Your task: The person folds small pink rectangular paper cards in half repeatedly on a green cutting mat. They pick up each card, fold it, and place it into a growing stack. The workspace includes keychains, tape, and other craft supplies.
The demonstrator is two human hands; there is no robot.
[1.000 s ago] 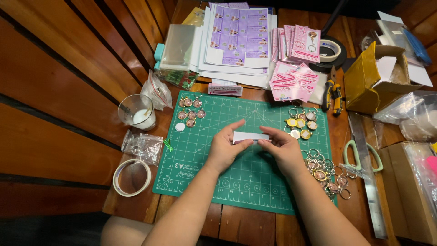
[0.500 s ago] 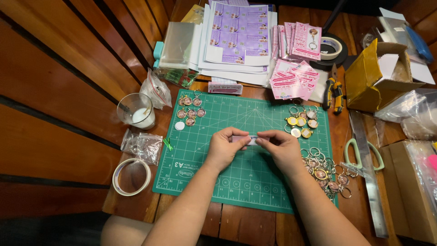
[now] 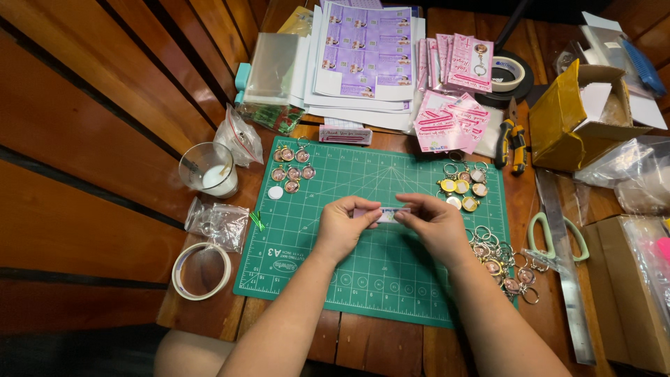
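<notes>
My left hand (image 3: 345, 225) and my right hand (image 3: 431, 222) meet over the middle of a green cutting mat (image 3: 314, 279). Between their fingertips they pinch a small pale folded card (image 3: 388, 213), mostly hidden by the fingers. Round keychain charms (image 3: 290, 167) lie in a cluster at the mat's upper left. More gold-rimmed charms (image 3: 462, 187) sit at the upper right, and a heap of key rings with charms (image 3: 504, 258) lies by my right wrist.
Purple printed sheets (image 3: 363, 49) and pink cards (image 3: 452, 119) are stacked at the back. A clear cup (image 3: 208, 170), plastic bags (image 3: 218, 222) and a tape roll (image 3: 201, 271) are on the left. Pliers (image 3: 512, 139), a yellow box (image 3: 572, 126), scissors (image 3: 547, 237) and a metal ruler (image 3: 562, 258) are on the right.
The pale card looked longer and flat a second ago; now my fingers have closed in over it, so it shows smaller. Both hands stayed over the mat's middle.
</notes>
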